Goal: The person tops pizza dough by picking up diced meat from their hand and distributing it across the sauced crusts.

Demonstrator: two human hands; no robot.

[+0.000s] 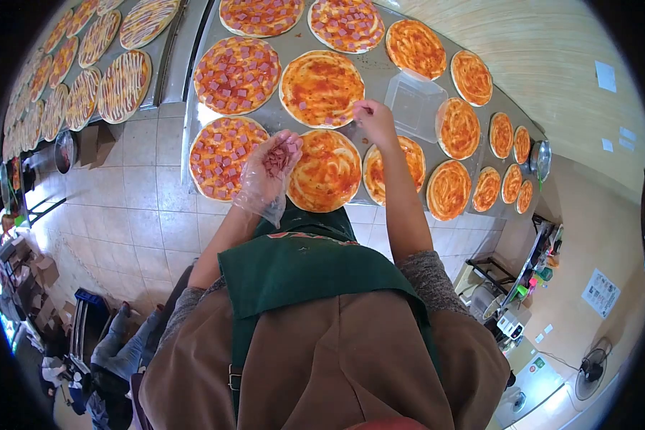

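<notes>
My left hand (pixel 264 172), in a clear plastic glove, is cupped palm up around a heap of diced ham (pixel 277 160). It is between a ham-topped pizza (pixel 228 159) and a sauced pizza (pixel 325 172). My right hand (pixel 373 120) looks bare, its fingers drawn together at the right edge of another sauced pizza (pixel 321 87); whether they pinch anything is hidden. A lone ham cube (pixel 302 105) shows on that pizza's sauce. Other pizzas with ham cubes (pixel 236 75) lie at the left and far side of the metal table (pixel 288 44).
A clear plastic container (pixel 414 104) sits among sauced pizzas to the right. Further right, a metal bowl (pixel 541 159) stands at the table's end. A second table at left holds pizzas with pale stripes (pixel 125 86). Another person's legs (pixel 125 340) show at lower left.
</notes>
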